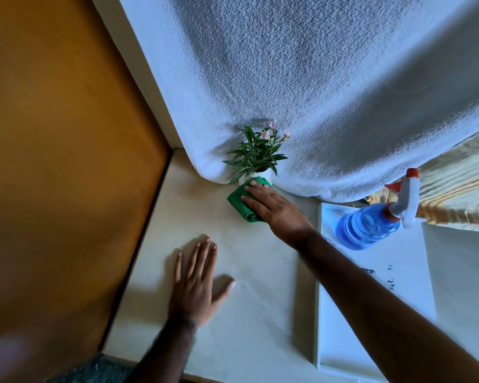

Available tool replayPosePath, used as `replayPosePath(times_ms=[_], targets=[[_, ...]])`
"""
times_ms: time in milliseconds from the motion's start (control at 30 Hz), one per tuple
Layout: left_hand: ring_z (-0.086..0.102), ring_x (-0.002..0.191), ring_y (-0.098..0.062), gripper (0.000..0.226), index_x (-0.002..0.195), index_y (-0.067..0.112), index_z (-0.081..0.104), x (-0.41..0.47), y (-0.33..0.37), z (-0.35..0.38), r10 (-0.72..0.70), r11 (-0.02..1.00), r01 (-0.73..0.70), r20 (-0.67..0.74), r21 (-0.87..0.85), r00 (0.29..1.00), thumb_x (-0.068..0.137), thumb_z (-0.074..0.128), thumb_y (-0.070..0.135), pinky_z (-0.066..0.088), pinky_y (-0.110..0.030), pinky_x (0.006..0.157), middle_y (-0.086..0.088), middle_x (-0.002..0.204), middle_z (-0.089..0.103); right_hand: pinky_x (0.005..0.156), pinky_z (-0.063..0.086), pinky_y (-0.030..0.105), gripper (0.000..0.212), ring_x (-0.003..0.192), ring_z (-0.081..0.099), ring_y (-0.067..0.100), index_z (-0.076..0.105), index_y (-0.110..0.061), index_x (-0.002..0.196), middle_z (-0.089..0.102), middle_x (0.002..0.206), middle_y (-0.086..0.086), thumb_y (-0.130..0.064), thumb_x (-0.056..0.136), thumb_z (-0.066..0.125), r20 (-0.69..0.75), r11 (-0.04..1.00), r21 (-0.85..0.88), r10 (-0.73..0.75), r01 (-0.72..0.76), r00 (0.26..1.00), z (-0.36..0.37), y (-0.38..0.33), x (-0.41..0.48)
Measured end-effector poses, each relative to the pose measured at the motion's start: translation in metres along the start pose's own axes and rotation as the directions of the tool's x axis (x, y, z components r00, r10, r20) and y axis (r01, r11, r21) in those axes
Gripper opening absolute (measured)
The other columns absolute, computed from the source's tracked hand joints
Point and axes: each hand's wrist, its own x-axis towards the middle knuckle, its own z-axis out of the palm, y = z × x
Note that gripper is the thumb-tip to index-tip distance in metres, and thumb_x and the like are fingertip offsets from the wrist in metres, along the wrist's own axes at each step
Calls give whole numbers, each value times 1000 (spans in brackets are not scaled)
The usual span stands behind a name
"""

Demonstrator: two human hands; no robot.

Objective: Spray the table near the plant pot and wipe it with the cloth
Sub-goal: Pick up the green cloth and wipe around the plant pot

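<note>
A folded green cloth [239, 199] lies on the white table [246, 313] right in front of a small white plant pot [264, 175] with green leaves and pink flowers. My right hand [274, 208] presses flat on the cloth, fingers reaching to the pot's base. My left hand [197, 280] rests flat on the table nearer to me, fingers spread, holding nothing. A blue spray bottle [371, 225] with a white and red trigger head stands to the right on a white tray.
A white tray [343, 341] with a raised rim covers the table's right side. A textured white wall [302, 92] stands just behind the pot. A brown wooden panel [67, 161] borders the table on the left. A wood-grain surface [459, 194] shows at far right.
</note>
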Motion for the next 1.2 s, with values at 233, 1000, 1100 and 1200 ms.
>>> replayPosePath(times_ms=[233, 1000, 1100, 1200], targets=[[29, 163, -22, 94, 167, 16, 28, 0, 0, 3, -1, 1000, 1, -4, -14, 1000, 97, 48, 75, 28, -62, 130, -6, 177, 29, 120, 34, 49, 51, 142, 49, 41, 60, 1, 141, 56, 150, 22, -4, 99, 30, 120, 987, 104, 110, -123, 987, 12, -7, -7], [45, 154, -29, 89, 159, 11, 46, 7, 9, -20, -36, 999, 40, 98, -34, 995, 93, 48, 70, 37, -64, 123, -12, 170, 42, 118, 39, 49, 57, 144, 46, 38, 57, 1, 144, 55, 151, 21, 17, 90, 67, -69, 898, 109, 434, -426, 898, -43, -49, -153], [41, 157, -29, 90, 161, 12, 42, 8, 8, -23, -29, 998, 35, 137, -45, 990, 94, 47, 70, 35, -64, 125, -12, 172, 38, 115, 40, 52, 69, 140, 50, 42, 59, 3, 142, 57, 148, 23, 27, 78, 68, -86, 845, 35, 535, -534, 841, -40, -49, -196], [40, 157, -29, 91, 162, 11, 41, 8, 10, -25, -34, 998, 42, 156, -47, 987, 94, 44, 71, 34, -64, 125, -12, 172, 38, 106, 50, 55, 74, 131, 59, 45, 64, 6, 135, 63, 141, 26, 31, 66, 73, -95, 801, -36, 592, -597, 800, -33, -48, -229]])
